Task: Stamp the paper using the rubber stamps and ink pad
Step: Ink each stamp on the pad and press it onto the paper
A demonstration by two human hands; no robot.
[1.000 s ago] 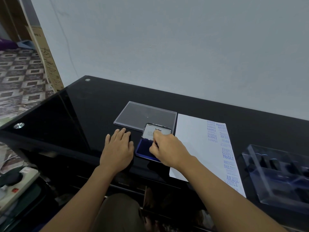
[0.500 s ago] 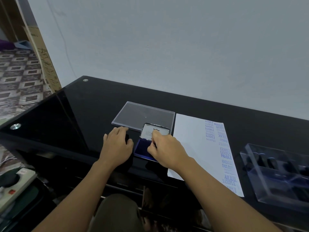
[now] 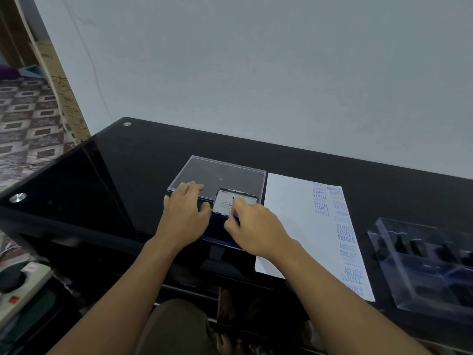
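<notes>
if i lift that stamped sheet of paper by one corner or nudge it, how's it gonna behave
Probably floppy: the paper looks like one thin flat sheet, so a lifted corner would likely droop. It may slide easily: the table is glossy, and the left hand and right hand, pinching a stamp on the ink pad, aren't pinning it.

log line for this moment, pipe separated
phase: inking | right hand: pinches stamp on ink pad | left hand: flat, fingertips at clear lid | paper: right side stamped

Black glass table (image 3: pixel 128 175) with clear lid (image 3: pixel 225 172), ink pad (image 3: pixel 217 233), stamped paper (image 3: pixel 289 213), clear stamp tray (image 3: pixel 422 265).
</notes>
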